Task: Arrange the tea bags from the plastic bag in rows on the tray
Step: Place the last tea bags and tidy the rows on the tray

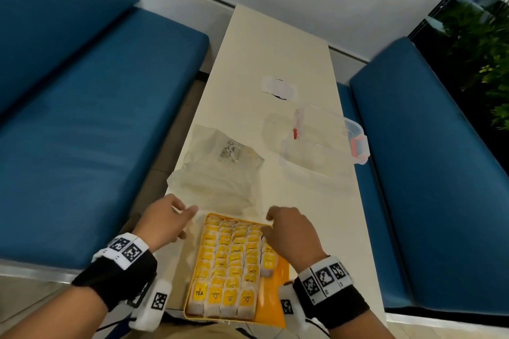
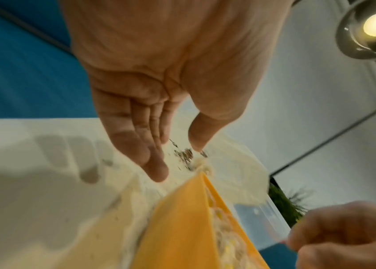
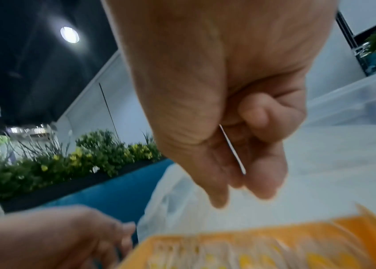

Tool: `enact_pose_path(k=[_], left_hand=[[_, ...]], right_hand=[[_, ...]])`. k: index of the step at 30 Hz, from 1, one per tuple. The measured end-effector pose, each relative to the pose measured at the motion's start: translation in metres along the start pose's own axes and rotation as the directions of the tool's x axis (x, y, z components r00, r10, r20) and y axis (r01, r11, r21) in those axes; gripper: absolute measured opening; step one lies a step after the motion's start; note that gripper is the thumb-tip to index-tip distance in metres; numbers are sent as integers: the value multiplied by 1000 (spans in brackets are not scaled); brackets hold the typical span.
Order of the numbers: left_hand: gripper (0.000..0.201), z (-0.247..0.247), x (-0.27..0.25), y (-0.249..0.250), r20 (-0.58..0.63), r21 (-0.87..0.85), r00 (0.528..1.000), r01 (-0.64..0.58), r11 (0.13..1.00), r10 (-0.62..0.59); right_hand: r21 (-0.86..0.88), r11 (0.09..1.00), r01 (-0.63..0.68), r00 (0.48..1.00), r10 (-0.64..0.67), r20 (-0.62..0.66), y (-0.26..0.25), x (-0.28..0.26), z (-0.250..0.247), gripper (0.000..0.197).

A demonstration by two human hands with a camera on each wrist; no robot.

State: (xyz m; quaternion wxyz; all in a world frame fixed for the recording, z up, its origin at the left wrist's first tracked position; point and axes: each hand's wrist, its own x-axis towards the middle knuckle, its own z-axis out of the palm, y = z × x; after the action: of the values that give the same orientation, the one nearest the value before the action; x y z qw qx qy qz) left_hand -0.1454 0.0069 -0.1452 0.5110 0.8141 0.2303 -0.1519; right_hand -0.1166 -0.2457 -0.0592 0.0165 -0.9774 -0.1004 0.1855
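The tea bags [image 1: 228, 264] fill four columns on the orange tray [image 1: 272, 308]; a fifth is started. The right hand [image 1: 289, 231] pinches a thin white tag — best lowered into that column's gap, edges aligned. The left hand [image 1: 162, 220] hovers slack, empty, near the plastic bag [image 1: 220, 173].

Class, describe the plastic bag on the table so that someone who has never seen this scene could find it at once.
Start at the long pale table between the blue benches. On its left side, just beyond the orange tray of tea bags, lies the plastic bag. It is flat, crumpled and see-through with dark print, unlike the rigid clear box with red clips to its right.
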Motion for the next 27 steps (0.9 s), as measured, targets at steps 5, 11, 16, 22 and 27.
enact_pose_path(k=[5,11,16,22,27], left_hand=[[43,-19,27,-2,-130,-127,982,123,984,-140],[19,-27,44,39,-257,-4,958,-130,991,125],[17,-43,40,109,-301,-3,870,-411,912,391],[10,-55,1,156,-391,17,684,-664,748,616],[21,-28,19,146,72,434,860,-483,760,505]], right_hand=[[80,959,273,942,-250,-225,-52,33,-29,50],[-30,965,259,950,-260,-172,-102,79,-24,70],[170,969,181,929,-111,-353,-93,93,-56,17],[542,799,260,882,32,-471,-66,86,-86,23],[615,732,294,939,-103,-328,-60,79,-71,24]])
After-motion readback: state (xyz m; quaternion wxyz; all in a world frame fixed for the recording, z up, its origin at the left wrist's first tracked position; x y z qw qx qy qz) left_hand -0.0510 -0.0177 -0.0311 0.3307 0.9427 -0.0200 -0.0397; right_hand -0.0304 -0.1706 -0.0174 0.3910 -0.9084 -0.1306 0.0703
